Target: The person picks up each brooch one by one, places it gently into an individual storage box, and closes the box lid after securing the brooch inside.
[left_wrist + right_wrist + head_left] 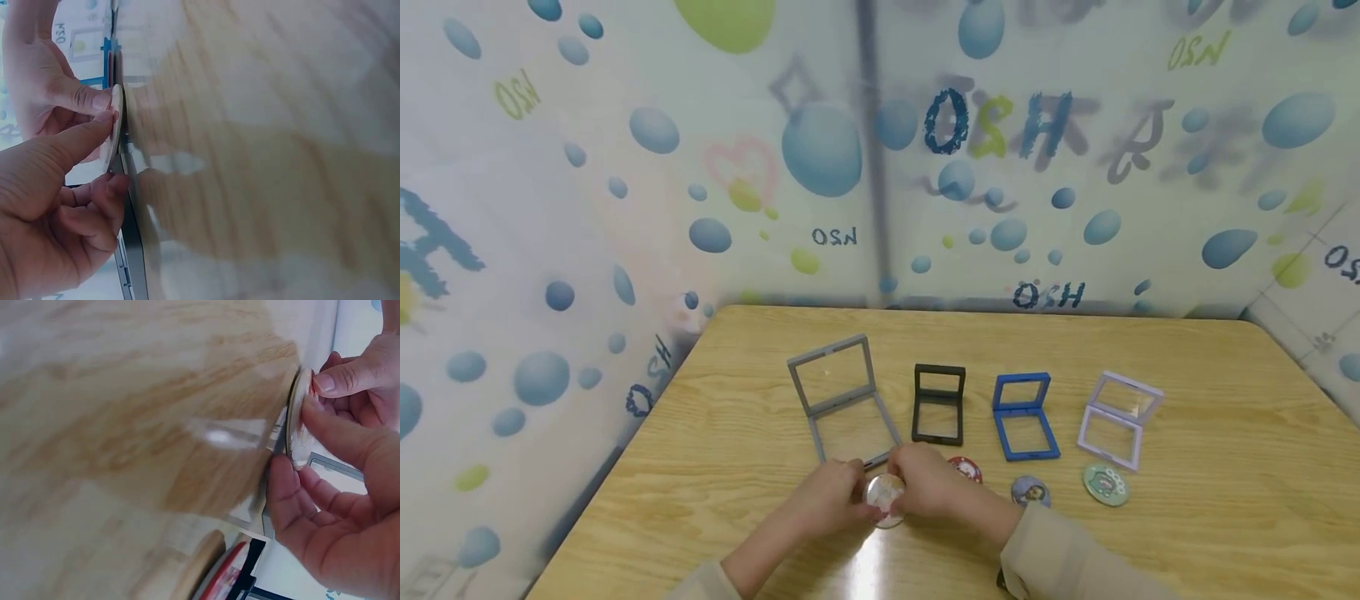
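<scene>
A pale round button badge (883,493) is held between both hands just in front of a grey hinged display frame (842,402), which lies opened out. My left hand (827,497) pinches the badge's left edge, its thumb on the face. On the opposite edge, my right hand (929,483) grips the badge between thumb and fingers. Both wrist views show the badge (117,128) edge-on, tilted up near the tabletop, with the two thumbs (325,384) close together on its face. The picture on it is hard to make out.
To the right stand opened black (938,395), blue (1018,409) and lilac (1114,414) frames. Before them lie a red badge (967,468), a blue-grey badge (1030,490) and a green badge (1106,485). A dark item (1002,580) pokes out under the right sleeve. A patterned curtain hangs behind the table.
</scene>
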Motion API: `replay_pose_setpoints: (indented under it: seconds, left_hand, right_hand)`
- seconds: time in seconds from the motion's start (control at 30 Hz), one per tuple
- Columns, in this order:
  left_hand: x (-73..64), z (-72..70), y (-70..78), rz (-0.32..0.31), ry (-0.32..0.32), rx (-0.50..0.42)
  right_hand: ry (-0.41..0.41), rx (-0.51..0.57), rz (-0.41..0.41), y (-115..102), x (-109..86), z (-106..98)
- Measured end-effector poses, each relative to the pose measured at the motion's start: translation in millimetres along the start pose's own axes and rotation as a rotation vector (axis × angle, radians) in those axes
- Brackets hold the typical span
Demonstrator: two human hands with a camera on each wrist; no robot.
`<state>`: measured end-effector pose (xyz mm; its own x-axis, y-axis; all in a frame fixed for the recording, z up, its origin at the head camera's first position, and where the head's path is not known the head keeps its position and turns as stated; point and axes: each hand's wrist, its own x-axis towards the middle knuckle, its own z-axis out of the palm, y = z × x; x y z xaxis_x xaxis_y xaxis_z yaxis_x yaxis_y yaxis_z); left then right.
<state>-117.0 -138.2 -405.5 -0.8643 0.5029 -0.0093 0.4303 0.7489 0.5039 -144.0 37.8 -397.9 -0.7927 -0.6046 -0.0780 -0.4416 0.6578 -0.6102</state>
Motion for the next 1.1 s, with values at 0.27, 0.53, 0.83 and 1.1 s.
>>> replay_pose_setpoints:
  seconds: [0.27,0.53,0.83,1.1]
  left_hand:
    - [-0.1,-3.5,-3.9,-0.028,0.003,-0.229]
    - [-0.1,-15.2,-6.7,-0.142,0.083,-0.525]
    - [18.7,-25.0,-20.6,-0.240,0.309,-0.592]
    - [35.1,-24.7,-32.1,-0.289,0.415,-0.445]
  right_hand:
    - [0.093,0.128,-0.026,5.5,3.8,-4.6]
    - [0.142,0.325,0.053,3.0,15.2,-10.4]
    - [0.252,0.480,0.233,-3.5,44.3,-7.6]
    - [0.356,0.420,0.260,-2.1,62.4,0.5]
